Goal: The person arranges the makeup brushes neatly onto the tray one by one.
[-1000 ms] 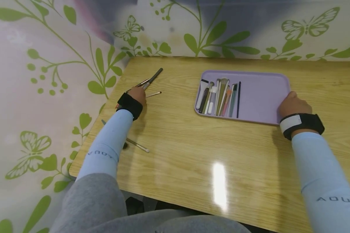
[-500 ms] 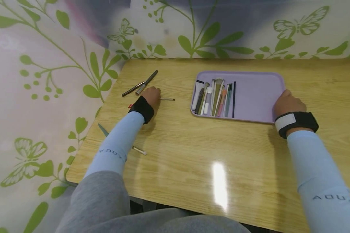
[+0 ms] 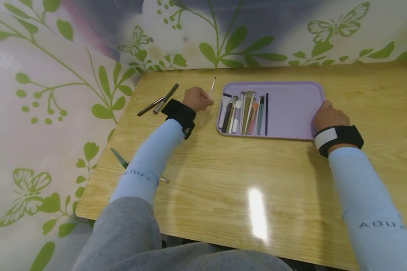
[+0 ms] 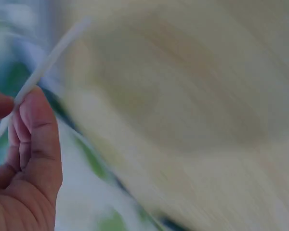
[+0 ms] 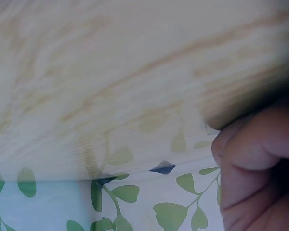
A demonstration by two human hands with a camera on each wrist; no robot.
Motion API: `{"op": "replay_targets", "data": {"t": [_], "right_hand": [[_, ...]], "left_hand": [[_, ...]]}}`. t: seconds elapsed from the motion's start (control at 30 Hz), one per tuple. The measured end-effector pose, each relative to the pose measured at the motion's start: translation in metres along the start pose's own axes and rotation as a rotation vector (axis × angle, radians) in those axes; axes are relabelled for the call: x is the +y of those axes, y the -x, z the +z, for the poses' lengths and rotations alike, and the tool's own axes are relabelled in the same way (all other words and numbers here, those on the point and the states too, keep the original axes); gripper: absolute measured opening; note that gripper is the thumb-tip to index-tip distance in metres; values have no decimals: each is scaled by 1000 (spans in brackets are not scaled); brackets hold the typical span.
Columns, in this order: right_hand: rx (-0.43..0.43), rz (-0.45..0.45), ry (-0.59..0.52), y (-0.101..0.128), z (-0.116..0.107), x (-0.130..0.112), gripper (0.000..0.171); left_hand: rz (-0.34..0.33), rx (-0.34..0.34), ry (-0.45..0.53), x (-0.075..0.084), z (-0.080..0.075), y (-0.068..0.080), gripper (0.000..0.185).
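My left hand (image 3: 197,99) is raised just left of the tray and pinches a thin white makeup brush (image 3: 213,83), its small dark tip pointing up and away. In the left wrist view the thumb and fingertips hold the brush's pale handle (image 4: 50,60). My right hand (image 3: 330,118) grips the right edge of the lilac tray (image 3: 295,109). Several makeup brushes (image 3: 247,113) lie side by side in the tray's left half, with a slim dark one (image 3: 266,113) at the right of the row. In the right wrist view, curled fingers (image 5: 255,144) show at the lower right.
Two dark brushes lie crossed at the table's back left, one of them a thick black brush (image 3: 169,94). A teal brush (image 3: 119,157) and a pale brush end (image 3: 164,180) show from beneath my left forearm. A patterned wall (image 3: 176,45) borders the table (image 3: 217,180).
My left hand has left the loose brushes and moved right toward the tray with the thin white brush, now tilted upward. My right hand stays on the tray's edge.
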State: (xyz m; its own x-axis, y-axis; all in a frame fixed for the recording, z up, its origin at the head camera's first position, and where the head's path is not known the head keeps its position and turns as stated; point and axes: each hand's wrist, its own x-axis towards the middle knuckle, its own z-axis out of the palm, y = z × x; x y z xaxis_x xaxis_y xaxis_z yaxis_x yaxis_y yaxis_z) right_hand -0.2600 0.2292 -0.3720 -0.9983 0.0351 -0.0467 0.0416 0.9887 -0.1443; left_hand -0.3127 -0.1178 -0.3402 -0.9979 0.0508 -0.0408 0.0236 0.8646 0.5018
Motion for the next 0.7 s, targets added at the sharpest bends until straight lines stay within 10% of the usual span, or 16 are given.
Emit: {"op": "replay_targets", "data": {"t": [0.2,0.4,0.7], "right_hand": [[9,0,35,1,2,-1,21],[-2,-6,43,-3,9,-8,20],[-3,51,36,-12,10,3,22]], "left_hand": [[-130,-86,445,102,31,1,25],[-151,-59,138,146,77,4,26],[-12,-60,-228,156,118,-13,23]]}}
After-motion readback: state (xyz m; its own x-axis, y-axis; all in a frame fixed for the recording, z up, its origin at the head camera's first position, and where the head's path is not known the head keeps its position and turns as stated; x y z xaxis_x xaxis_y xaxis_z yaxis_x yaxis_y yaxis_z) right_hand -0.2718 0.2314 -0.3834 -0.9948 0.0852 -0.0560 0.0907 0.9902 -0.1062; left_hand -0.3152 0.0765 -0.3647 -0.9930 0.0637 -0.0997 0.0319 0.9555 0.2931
